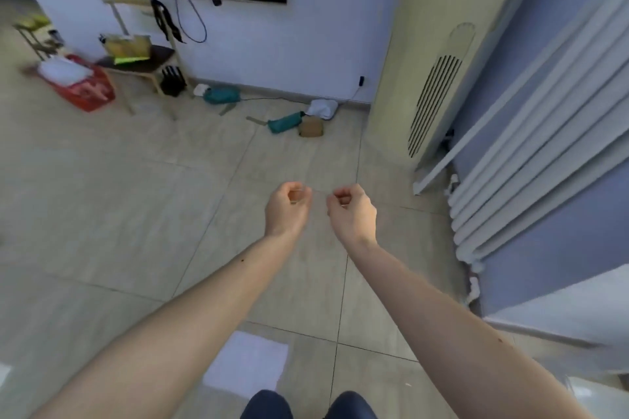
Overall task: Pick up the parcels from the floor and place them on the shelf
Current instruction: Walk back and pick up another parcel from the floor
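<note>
Step in hand is the reach, nothing collected: my left hand [287, 207] and right hand [352, 211] hang over the beige tiled floor [102, 197], fingers of both curled into the palms, gripping nothing. The teal soft parcel [286, 121], the small brown cardboard parcel [310, 127] just beside it and the white bagged parcel [323, 108] lie by the far wall, well apart from my hands. Next, I judge, I must stoop, uncurl my fingers round 1 parcel and carry it to the pale wooden-framed shelf [160, 56] at left.

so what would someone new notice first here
Two bare arms reach out mid-frame, the left hand and right hand with fingers curled, holding nothing. Beyond them a teal parcel, a brown parcel and a white parcel lie on the floor by the far wall. A tall cream air conditioner stands at right.
</note>
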The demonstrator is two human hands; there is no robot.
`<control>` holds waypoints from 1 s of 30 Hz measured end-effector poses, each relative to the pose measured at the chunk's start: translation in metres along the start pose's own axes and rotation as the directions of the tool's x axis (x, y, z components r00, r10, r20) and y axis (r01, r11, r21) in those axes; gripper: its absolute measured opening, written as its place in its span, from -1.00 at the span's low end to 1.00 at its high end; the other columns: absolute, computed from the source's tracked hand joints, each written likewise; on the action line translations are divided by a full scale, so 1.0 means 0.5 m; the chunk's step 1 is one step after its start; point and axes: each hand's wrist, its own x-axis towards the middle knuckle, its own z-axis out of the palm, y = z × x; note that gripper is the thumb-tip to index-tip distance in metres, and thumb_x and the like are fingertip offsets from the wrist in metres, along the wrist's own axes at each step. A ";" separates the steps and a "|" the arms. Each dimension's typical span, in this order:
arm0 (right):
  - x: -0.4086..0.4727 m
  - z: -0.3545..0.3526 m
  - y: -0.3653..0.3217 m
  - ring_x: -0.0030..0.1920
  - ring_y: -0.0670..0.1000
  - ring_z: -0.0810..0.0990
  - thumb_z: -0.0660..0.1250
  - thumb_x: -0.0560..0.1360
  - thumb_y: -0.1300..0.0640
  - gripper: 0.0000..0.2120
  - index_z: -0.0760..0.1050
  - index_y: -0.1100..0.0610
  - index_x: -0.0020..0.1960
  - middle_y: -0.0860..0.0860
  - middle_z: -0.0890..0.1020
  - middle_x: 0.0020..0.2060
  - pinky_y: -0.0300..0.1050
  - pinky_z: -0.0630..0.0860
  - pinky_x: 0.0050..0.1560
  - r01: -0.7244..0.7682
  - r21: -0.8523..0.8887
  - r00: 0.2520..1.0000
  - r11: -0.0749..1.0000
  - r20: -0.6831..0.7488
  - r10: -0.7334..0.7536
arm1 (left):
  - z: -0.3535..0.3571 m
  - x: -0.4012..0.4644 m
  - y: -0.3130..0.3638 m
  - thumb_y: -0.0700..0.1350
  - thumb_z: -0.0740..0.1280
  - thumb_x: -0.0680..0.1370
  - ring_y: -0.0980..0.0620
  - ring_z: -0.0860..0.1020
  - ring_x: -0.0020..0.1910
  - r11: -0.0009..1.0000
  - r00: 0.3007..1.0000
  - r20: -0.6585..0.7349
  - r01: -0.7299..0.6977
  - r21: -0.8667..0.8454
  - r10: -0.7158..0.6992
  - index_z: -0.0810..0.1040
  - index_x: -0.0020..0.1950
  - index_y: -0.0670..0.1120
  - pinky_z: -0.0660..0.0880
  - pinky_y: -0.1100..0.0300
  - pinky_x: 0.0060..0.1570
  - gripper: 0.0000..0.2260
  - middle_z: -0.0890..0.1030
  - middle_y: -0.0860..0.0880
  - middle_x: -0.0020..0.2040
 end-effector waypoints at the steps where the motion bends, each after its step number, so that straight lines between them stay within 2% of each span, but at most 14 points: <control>1: -0.004 0.036 -0.015 0.06 0.07 0.63 0.29 0.52 0.07 -0.86 0.54 0.06 0.04 0.03 0.71 -0.06 -0.05 0.54 0.04 0.015 -0.009 0.999 1.000 0.043 -0.014 | -0.037 0.012 -0.013 0.08 0.36 0.46 -0.18 0.69 0.03 1.000 0.999 -0.036 0.021 -0.013 -0.021 0.53 0.06 0.00 0.61 -0.15 0.07 -0.75 0.69 -0.15 0.03; 5: -0.015 0.172 -0.070 0.04 0.06 0.64 0.30 0.51 0.07 -0.84 0.55 0.07 0.06 0.04 0.71 -0.06 -0.05 0.55 0.03 0.074 -0.032 0.977 0.997 0.201 -0.067 | -0.170 0.043 -0.061 0.15 0.31 0.38 -0.13 0.69 0.03 0.992 0.980 -0.171 0.088 -0.094 -0.103 0.56 0.09 -0.02 0.60 -0.16 0.10 -0.63 0.70 -0.14 0.06; 10: -0.019 0.325 -0.135 0.01 0.04 0.65 0.30 0.50 0.04 -0.89 0.52 0.00 0.02 -0.01 0.68 -0.07 -0.02 0.58 0.01 0.156 -0.064 0.921 0.986 0.370 -0.122 | -0.305 0.081 -0.103 0.14 0.32 0.38 -0.11 0.69 0.06 0.968 0.920 -0.334 0.143 -0.207 -0.207 0.57 0.21 -0.10 0.57 -0.09 0.13 -0.51 0.71 -0.11 0.02; 12: -0.017 0.379 -0.160 -0.01 0.03 0.66 0.30 0.50 0.04 -0.91 0.51 -0.01 0.00 -0.04 0.66 -0.10 -0.01 0.59 0.01 0.185 -0.053 0.891 0.981 0.431 -0.145 | -0.350 0.100 -0.117 0.12 0.34 0.41 -0.11 0.69 0.03 0.958 0.892 -0.386 0.149 -0.245 -0.238 0.56 0.21 -0.10 0.57 -0.10 0.16 -0.55 0.71 -0.10 -0.01; 17: 0.005 0.503 -0.219 -0.03 0.02 0.64 0.30 0.51 0.06 -0.85 0.54 0.05 0.06 -0.03 0.65 -0.13 -0.06 0.57 -0.05 0.253 -0.010 0.797 0.967 0.569 -0.203 | -0.446 0.151 -0.135 0.08 0.35 0.49 -0.14 0.67 0.07 0.937 0.818 -0.491 0.153 -0.315 -0.299 0.53 0.19 -0.05 0.55 -0.13 0.21 -0.66 0.69 -0.13 0.07; 22: 0.021 0.622 -0.276 -0.05 0.05 0.64 0.31 0.51 0.07 -0.88 0.52 0.05 0.03 -0.16 0.54 -0.26 0.01 0.58 0.02 0.347 -0.013 0.707 0.938 0.660 -0.252 | -0.537 0.195 -0.156 0.00 0.34 0.59 -0.06 0.69 0.02 0.921 0.739 -0.582 0.135 -0.366 -0.340 0.51 0.27 -0.10 0.57 -0.10 0.18 -0.70 0.68 -0.11 0.08; 26: 0.007 0.726 -0.320 -0.03 0.06 0.66 0.31 0.50 0.06 -0.90 0.51 0.02 0.01 -0.13 0.58 -0.23 0.06 0.60 0.02 0.362 0.007 0.642 0.932 0.723 -0.255 | -0.624 0.229 -0.184 0.00 0.34 0.59 -0.01 0.69 -0.04 0.905 0.672 -0.633 0.140 -0.401 -0.385 0.51 0.27 -0.10 0.58 -0.06 0.15 -0.70 0.68 -0.09 0.08; 30: -0.023 0.842 -0.365 -0.05 0.04 0.67 0.31 0.49 0.03 -0.86 0.53 0.02 0.03 -0.09 0.62 -0.16 0.10 0.61 0.04 0.372 0.022 0.590 0.928 0.766 -0.255 | -0.730 0.261 -0.217 0.00 0.33 0.59 -0.05 0.68 0.03 0.892 0.624 -0.660 0.146 -0.428 -0.418 0.52 0.28 -0.12 0.57 -0.05 0.10 -0.68 0.69 -0.09 0.05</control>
